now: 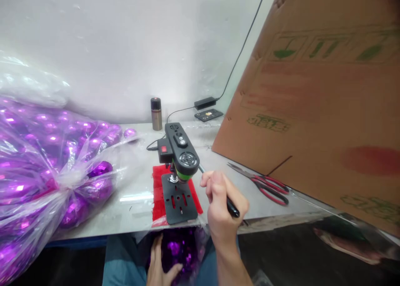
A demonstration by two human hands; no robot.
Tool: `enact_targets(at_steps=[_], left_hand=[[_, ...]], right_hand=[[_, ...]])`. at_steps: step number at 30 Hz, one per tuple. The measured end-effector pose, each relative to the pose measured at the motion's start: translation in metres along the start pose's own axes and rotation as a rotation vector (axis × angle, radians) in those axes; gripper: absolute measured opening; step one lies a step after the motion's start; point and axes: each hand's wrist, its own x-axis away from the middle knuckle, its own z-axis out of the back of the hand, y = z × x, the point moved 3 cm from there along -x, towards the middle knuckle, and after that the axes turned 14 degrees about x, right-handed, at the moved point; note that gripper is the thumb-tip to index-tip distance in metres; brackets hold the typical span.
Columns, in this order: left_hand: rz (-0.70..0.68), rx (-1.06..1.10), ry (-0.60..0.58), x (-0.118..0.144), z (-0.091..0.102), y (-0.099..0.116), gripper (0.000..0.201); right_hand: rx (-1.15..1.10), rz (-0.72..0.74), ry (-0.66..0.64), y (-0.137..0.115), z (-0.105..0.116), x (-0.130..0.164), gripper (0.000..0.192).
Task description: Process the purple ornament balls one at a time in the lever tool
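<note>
The right hand [222, 202] is closed around the black lever handle [233, 207] of a small bench drill press [180, 152], which stands near the front edge of the counter [137, 194]. The press has a black head with a vent grille and buttons on top, a green band around its lower body, a chuck pointing down, and a black slotted base plate [178, 202] resting on a red mat [158, 194]. A black switch box with a red rocker [164, 150] sits against its left side.

Below the counter edge, the left hand [161, 265] rests in the lap with its fingers curled against a shiny purple faceted ornament [179, 252]; how firmly it grips cannot be told.

The counter is pale grey and glossy. On its left lies a clear plastic bag [46, 161], knotted, full of purple ornaments. Red-handled scissors [265, 184] lie to the right of the press, just beside a large cardboard sheet [318, 98] with green printing that leans over the right side. At the back stand a metal cylinder with a dark cap [156, 113], a black power adapter [205, 103] with a cable running up the white wall [125, 40], and a flat black device [208, 115].
</note>
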Motion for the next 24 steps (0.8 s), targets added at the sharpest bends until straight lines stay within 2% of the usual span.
enact_targets(at_steps=[2, 5, 8, 10, 11, 13, 15, 18, 19, 21, 24], left_hand=[[-0.024, 0.033, -0.022, -0.005, 0.002, 0.008, 0.051], [-0.188, 0.089, -0.104, -0.021, 0.022, 0.046, 0.032], [-0.364, -0.011, 0.052, -0.058, 0.069, 0.102, 0.023], [-0.419, -0.160, 0.234, -0.098, 0.106, 0.139, 0.027], [-0.417, -0.255, 0.299, -0.121, 0.123, 0.155, 0.032], [-0.361, -0.396, 0.338, -0.169, 0.153, 0.177, 0.035], [-0.311, -0.451, 0.358, -0.212, 0.175, 0.190, 0.030], [-0.225, -0.489, 0.357, -0.258, 0.191, 0.194, 0.018], [-0.194, -0.492, 0.355, -0.267, 0.192, 0.193, 0.017], [-0.126, -0.480, 0.350, -0.277, 0.190, 0.189, 0.029], [-0.046, -0.413, 0.325, -0.276, 0.182, 0.185, 0.036]], right_hand=[[0.004, -0.004, -0.014, 0.001, 0.001, 0.001, 0.047], [0.010, -0.012, -0.021, 0.003, 0.002, 0.002, 0.048], [0.013, -0.014, -0.016, 0.004, 0.003, 0.002, 0.049], [0.021, -0.023, -0.006, 0.004, 0.003, 0.002, 0.051], [0.022, -0.037, -0.003, 0.006, 0.003, 0.003, 0.052], [0.007, -0.070, 0.018, 0.009, 0.004, 0.003, 0.053], [0.010, -0.104, 0.039, 0.014, 0.004, 0.004, 0.052], [0.023, -0.158, 0.078, 0.022, 0.005, 0.008, 0.053], [0.033, -0.181, 0.086, 0.024, 0.005, 0.009, 0.054], [0.070, -0.230, 0.099, 0.027, 0.006, 0.011, 0.055], [0.097, -0.248, 0.100, 0.027, 0.005, 0.012, 0.055]])
